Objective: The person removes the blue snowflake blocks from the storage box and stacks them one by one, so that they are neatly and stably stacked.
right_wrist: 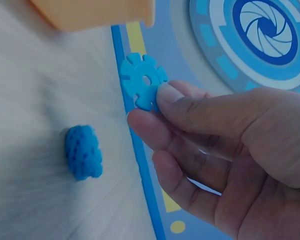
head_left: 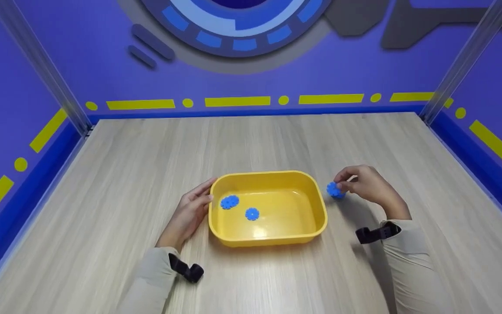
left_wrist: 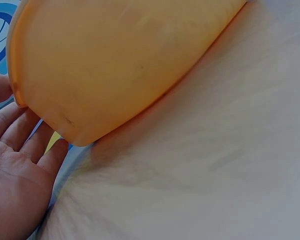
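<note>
A yellow plastic basin (head_left: 268, 239) stands on the table, with several blue notched discs (head_left: 252, 213) lying inside. At its left end, my left hand (head_left: 191, 209) touches the outside wall and rim, fingers mostly straight; in the left wrist view, that hand (left_wrist: 20, 175) lies against the basin's side (left_wrist: 115, 75). Beyond the basin's right end, my right hand (head_left: 366, 185) pinches a blue notched disc (head_left: 332, 189) between thumb and fingers. The held disc (right_wrist: 140, 80) has a round centre hole. Below it, a small stack of blue discs (right_wrist: 84, 152) rests on the table.
The wood-grain table (head_left: 251, 144) is bounded by purple-blue walls (head_left: 342, 74) at the back and sides. Clear posts (head_left: 46, 65) stand at the back corners. Black wrist cameras (head_left: 190, 271) are strapped over both sleeves.
</note>
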Demonstrator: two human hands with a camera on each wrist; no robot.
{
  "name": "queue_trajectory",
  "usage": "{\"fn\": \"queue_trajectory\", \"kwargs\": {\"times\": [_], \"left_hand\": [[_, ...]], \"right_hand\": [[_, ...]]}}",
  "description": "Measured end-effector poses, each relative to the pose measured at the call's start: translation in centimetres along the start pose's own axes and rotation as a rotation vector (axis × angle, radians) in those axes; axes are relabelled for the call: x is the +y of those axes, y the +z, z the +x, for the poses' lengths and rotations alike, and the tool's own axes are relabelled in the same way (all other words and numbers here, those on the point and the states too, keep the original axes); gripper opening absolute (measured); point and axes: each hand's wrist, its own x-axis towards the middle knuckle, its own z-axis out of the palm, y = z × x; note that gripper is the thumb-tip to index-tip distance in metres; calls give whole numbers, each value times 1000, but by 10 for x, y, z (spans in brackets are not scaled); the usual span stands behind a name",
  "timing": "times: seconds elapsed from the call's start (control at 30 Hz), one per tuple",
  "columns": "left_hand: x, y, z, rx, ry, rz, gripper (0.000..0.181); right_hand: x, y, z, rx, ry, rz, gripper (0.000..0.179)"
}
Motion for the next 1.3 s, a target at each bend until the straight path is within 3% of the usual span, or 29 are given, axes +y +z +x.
{"fn": "queue_trajectory", "kwargs": {"times": [0.67, 1.3], "left_hand": [[0, -1, 0, -11, 0, -1, 55], [0, -1, -1, -13, 6, 12, 55]], "right_hand": [[25, 5, 5, 25, 96, -36, 15], [29, 8, 5, 17, 138, -23, 20]]}}
